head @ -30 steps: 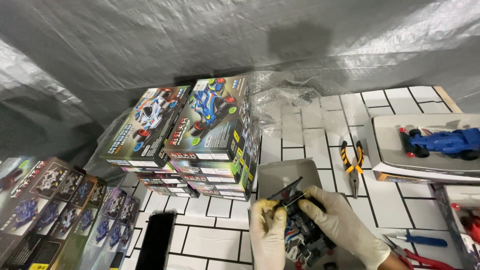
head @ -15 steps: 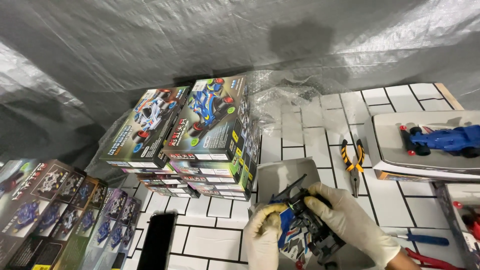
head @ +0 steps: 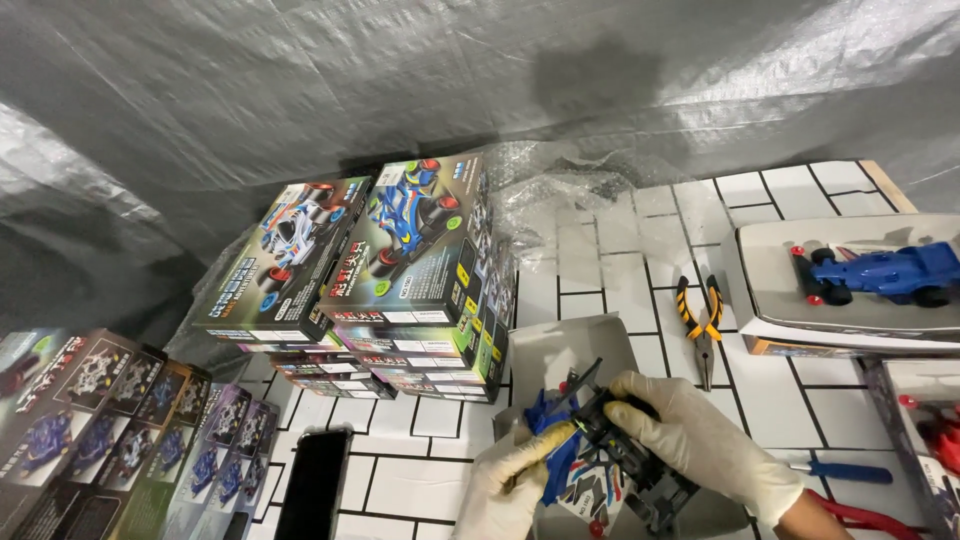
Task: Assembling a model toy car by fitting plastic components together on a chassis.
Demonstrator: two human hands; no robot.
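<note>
At six o'clock, low over the desk (head: 600,270), you hold the toy car (head: 600,470) in both hands. Its long axis runs from ten o'clock to four. Your right hand (head: 700,445) grips from two o'clock, fingers (head: 640,395) pressed on the chassis; your left hand (head: 510,485) pinches the blue shell from eight o'clock.

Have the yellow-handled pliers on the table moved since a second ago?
No. The yellow-handled pliers lie on the same tiles of the white tiled table, just left of the grey tray holding the blue toy car, as in both earlier pictures.
</note>
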